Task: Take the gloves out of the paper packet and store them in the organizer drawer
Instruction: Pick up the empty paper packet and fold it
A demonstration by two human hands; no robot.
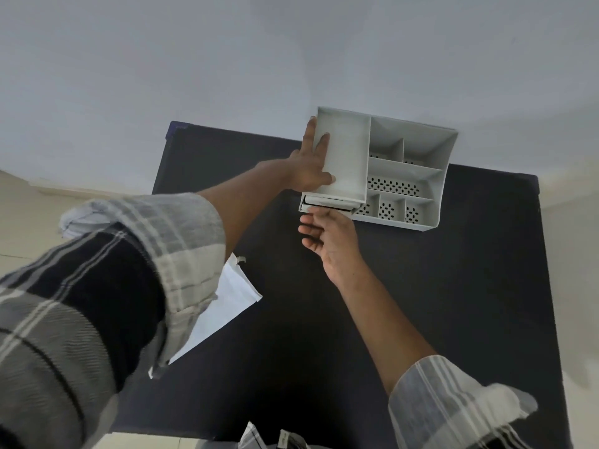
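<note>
A white plastic organizer [418, 157] with several open compartments stands at the far edge of the dark table [421, 303]. My left hand [311, 163] grips its left wall, thumb inside the tall left compartment. Low on the organizer's front, the drawer [327, 202] shows only as a narrow strip, nearly flush with the body. My right hand [327, 241] is at that drawer front, fingertips on its lower edge, fingers curled. The white paper packet [227, 306] lies flat on the table's near left, partly under my left sleeve. No gloves are visible.
The organizer backs onto a pale wall. Perforated floors show in its small right compartments. A pale floor borders the table on the left and right. Plaid cloth shows at the bottom edge.
</note>
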